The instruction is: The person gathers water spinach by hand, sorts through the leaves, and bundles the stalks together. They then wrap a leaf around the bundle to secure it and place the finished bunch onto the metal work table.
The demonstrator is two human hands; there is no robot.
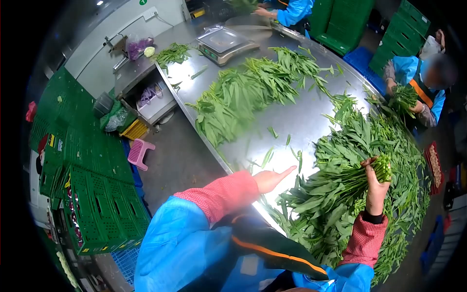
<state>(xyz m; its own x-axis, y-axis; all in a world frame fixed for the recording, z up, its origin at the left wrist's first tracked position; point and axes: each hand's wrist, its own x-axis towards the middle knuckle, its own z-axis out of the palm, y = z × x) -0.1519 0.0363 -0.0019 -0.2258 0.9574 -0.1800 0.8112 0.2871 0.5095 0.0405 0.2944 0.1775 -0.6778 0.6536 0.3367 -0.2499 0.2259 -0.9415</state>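
My right hand (375,191) is closed round the stems of a bunch of leafy greens (335,187), its cut stem ends bunched together above my fist. The leaves of the bunch point left, over a large heap of loose greens (404,160) on the right part of the steel table (292,117). My left hand (275,180) is held over the near table edge with its fingers stretched out and nothing in it. A few loose leaves (267,156) lie just beyond it. Farther up the table, bunches of greens (243,87) lie in a row.
A weighing scale (224,44) stands at the far end of the table. Across the table, a co-worker (413,92) holds greens; another person's sleeve (296,12) shows at the top. Green crates (99,204) are stacked at left, near a pink stool (140,154).
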